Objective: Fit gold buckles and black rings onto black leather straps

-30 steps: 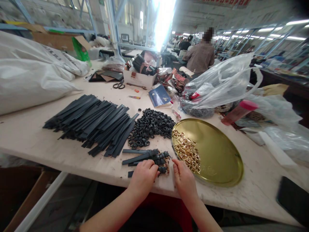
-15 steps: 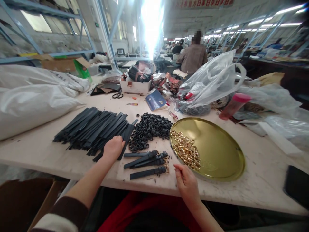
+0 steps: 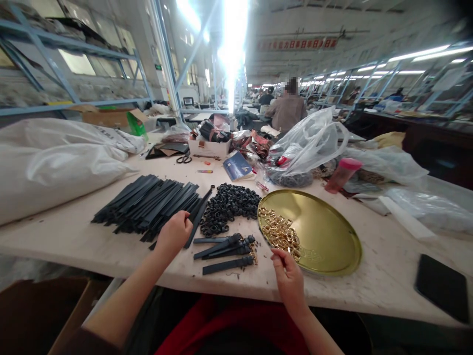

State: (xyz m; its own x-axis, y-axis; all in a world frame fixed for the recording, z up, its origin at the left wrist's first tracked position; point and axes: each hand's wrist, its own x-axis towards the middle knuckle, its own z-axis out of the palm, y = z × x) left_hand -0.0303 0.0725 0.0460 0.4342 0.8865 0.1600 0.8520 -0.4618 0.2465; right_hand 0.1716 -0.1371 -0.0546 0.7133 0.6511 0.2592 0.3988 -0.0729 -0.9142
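Note:
My left hand [image 3: 175,230] is closed at the right edge of a pile of black flat straps [image 3: 148,204]. Its fingertips are turned away, so what they grip is hidden. Just right of it lies a separate strap [image 3: 199,217]. My right hand [image 3: 288,281] makes a pinch at the near left rim of a round gold tray [image 3: 328,231]; anything between the fingertips is too small to make out. Small gold buckles [image 3: 281,231] are heaped on the tray's left side. Between my hands lie several straps with buckles fitted [image 3: 225,249], below a heap of black loops [image 3: 232,204].
A white sack [image 3: 55,167] fills the table's left side. Scissors [image 3: 184,158], a blue booklet [image 3: 237,165], a clear plastic bag [image 3: 306,143] and a pink-lidded bottle [image 3: 343,175] stand farther back. A black phone-like slab [image 3: 441,286] lies at right. A person [image 3: 288,111] sits beyond the table.
The view has tipped upward and turned slightly. My right hand has shifted a little toward the buckles on the tray. The left hand stays closed beside the strap pile.

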